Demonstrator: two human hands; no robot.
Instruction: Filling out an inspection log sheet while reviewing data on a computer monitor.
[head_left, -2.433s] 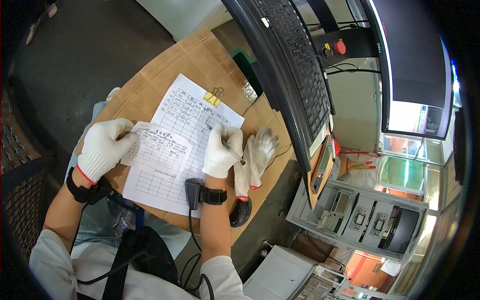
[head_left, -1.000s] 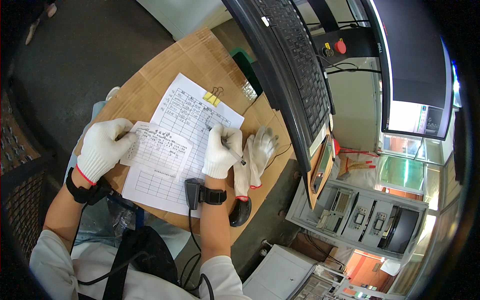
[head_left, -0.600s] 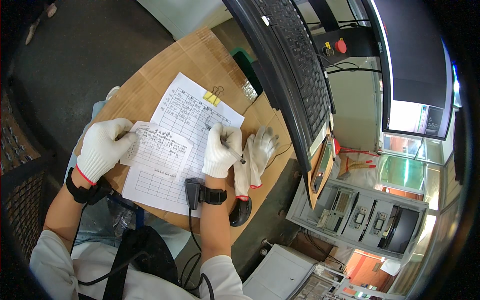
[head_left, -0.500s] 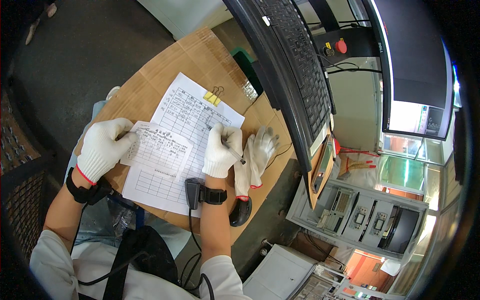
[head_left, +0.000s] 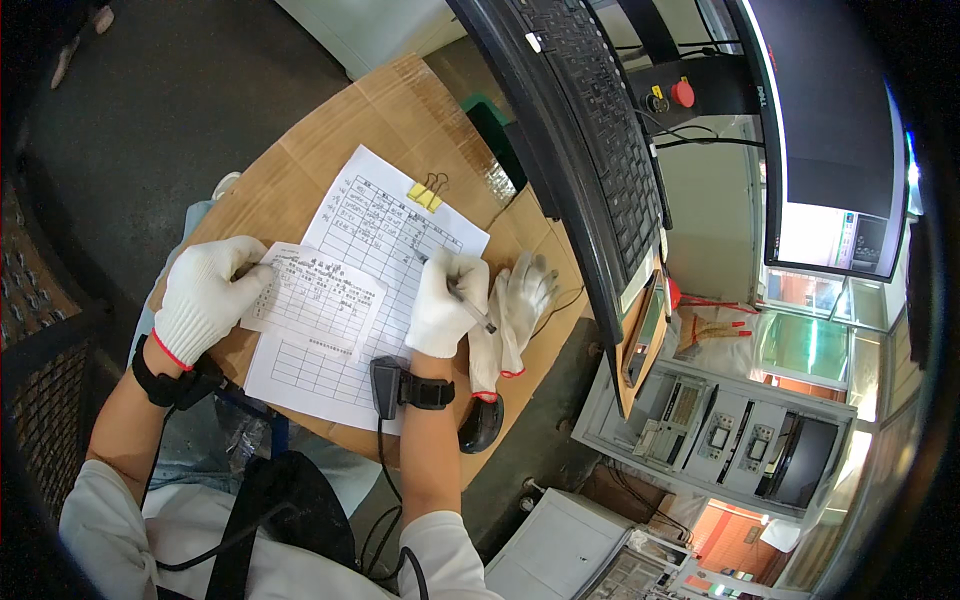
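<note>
My left hand (head_left: 208, 292), in a white knit glove with a red cuff, pinches the left edge of a small printed slip of paper (head_left: 322, 298). The slip lies over a larger form sheet (head_left: 300, 385) with a table grid, partly filled in by hand. A yellow binder clip (head_left: 424, 196) grips the sheet's upper edge. My right hand (head_left: 443, 310), gloved in white too, is closed round a pen (head_left: 478, 315) and rests on the right part of the sheet, its tip near the written column. A spare pair of gloves (head_left: 522, 300) lies just right of it.
Brown cardboard (head_left: 330, 125) covers the table under the papers. Beside the spare gloves' cuffs sits a black mouse (head_left: 482, 425). A black keyboard (head_left: 600, 130) on a raised tray and a monitor (head_left: 835, 130) stand to the right, with a red button (head_left: 682, 93) between them.
My right hand has shifted very slightly to the right and down with the pen. The left hand and the slip have stayed in place.
</note>
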